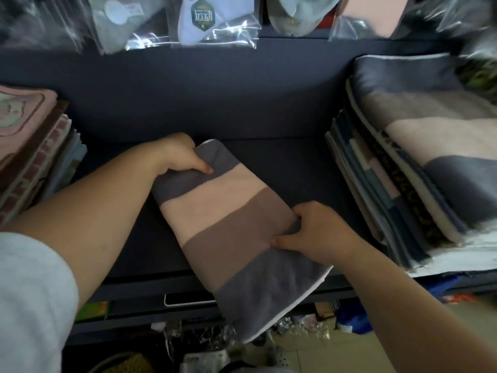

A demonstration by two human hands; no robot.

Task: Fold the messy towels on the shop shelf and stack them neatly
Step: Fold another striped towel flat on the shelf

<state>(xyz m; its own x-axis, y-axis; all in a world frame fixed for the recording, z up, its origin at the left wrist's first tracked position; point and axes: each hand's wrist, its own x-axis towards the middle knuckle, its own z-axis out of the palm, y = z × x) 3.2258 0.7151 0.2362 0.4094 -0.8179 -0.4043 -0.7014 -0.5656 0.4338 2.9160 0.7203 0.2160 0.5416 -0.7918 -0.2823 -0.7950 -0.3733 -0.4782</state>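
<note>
While both hands grip it, the striped towel (231, 224) lies slanted at the centre of the frame on the dark shelf (295, 170), and its lower end hangs over the shelf's front edge. The left hand (180, 154) pinches the upper end, and the right hand (314, 230) grasps the right edge. One stack (419, 162) stands at the right, another stack (32, 146) at the left. Packaged socks (199, 20) hang at the top.

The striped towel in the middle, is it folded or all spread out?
Folded. The striped towel is a narrow doubled strip; the left hand and right hand pinch its edges.
</note>
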